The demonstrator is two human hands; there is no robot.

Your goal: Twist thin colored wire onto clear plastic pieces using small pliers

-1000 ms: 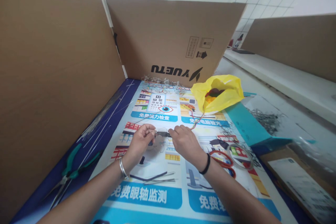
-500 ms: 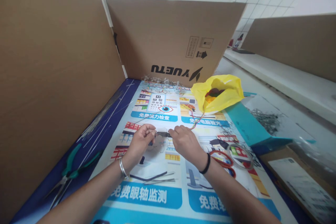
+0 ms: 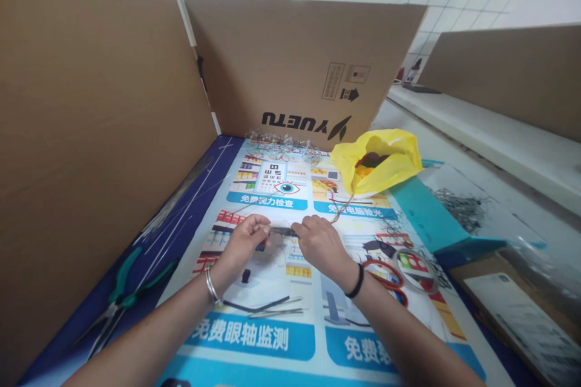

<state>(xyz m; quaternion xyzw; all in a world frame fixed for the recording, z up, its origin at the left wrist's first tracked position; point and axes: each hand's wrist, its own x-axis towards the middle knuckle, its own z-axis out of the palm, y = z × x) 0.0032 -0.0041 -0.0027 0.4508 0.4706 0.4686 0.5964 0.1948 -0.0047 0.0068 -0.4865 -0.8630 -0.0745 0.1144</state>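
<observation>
Over the printed mat, my left hand [image 3: 247,239] is closed in a pinch on a thin wire, most of it hidden by the fingers. My right hand [image 3: 320,245] is wrapped round a pair of small dark pliers [image 3: 284,231]. Their slim jaws point left and reach to my left fingertips; the handles are hidden in the palm. Faint wire curves show around both hands. Red, yellow and green strands [image 3: 338,213] run from behind my right hand to a yellow bag [image 3: 385,160]. Below the hands lie several straight metal wire pieces [image 3: 276,308].
Green-handled pliers [image 3: 124,290] and long straight wires [image 3: 175,205] lie at left. Red-handled scissors [image 3: 385,275] and a clear round roll [image 3: 417,271] sit at right. Tangled wire pieces [image 3: 285,144] lie at the back, more [image 3: 463,205] at right. Cardboard panels [image 3: 290,54] stand left and behind.
The pliers' jaws have turned slightly between my fingertips. Both hands stay in almost the same place, and the things around them have not moved.
</observation>
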